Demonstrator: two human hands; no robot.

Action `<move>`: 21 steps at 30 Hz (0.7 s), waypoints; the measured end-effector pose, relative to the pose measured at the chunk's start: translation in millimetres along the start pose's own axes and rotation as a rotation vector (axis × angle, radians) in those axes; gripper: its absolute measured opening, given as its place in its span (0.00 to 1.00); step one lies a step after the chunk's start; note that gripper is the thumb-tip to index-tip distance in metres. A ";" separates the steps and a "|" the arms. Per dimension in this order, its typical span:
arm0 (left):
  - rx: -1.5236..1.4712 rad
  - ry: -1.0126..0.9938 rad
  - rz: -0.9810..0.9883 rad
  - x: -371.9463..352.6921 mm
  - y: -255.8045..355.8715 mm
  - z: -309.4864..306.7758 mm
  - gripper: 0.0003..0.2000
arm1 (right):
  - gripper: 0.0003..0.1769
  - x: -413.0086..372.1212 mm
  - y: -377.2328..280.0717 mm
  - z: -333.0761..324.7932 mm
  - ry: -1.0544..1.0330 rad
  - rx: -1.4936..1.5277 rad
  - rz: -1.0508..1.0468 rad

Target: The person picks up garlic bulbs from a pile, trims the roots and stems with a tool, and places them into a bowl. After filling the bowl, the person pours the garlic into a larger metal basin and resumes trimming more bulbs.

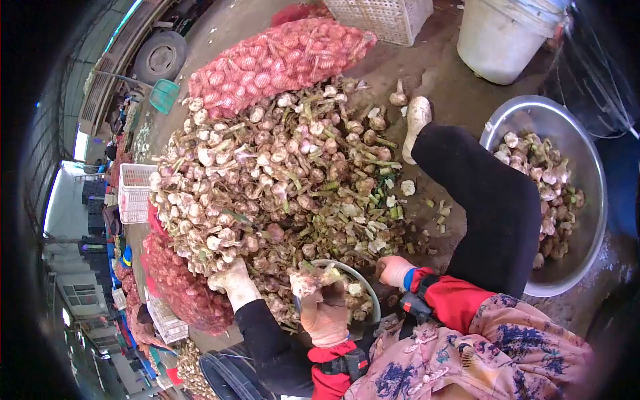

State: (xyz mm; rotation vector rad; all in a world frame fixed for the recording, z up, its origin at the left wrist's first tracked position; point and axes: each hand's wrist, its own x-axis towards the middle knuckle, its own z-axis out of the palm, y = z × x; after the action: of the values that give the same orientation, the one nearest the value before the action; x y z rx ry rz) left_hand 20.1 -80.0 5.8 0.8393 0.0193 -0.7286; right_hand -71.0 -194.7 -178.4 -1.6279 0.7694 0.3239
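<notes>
My left hand (323,319), in a pale glove with a red cuff, has its fingers round a garlic bulb (305,284) at the left side of a small bowl (369,287). Garlic bulbs and stem pieces lie in that bowl. To its right, my right hand (395,272) is closed near the bowl's rim; what it grips, if anything, is too small to make out. Beyond both hands rises a big heap of garlic with stems (267,173). Cut stems and peelings (360,230) are scattered on its near side.
A wide metal basin (593,220) with garlic bulbs stands at the right, beside my bent right leg (497,193). Red net sacks of garlic (280,63) lie behind and left of the heap. A white bucket (500,40) and white crates (135,193) stand farther off.
</notes>
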 end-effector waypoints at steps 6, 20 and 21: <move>1.172 0.221 -0.140 21.9 12.0 -118.3 0.28 | 0.26 -1.3 -34.4 -20.1 0.131 0.374 0.144; 0.714 0.738 -0.322 341.9 -88.4 -153.4 0.25 | 0.16 4.6 -57.4 -19.6 0.137 0.785 0.140; 0.712 0.743 -0.331 329.4 -90.0 -144.3 0.25 | 0.15 4.2 -57.7 -19.2 0.129 0.809 0.162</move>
State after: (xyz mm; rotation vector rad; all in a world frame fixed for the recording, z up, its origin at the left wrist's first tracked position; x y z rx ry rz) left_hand 254.6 -212.5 -248.9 1.7870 0.6042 -0.6964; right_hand -34.9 -212.4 -132.5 -0.8304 0.9717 0.0026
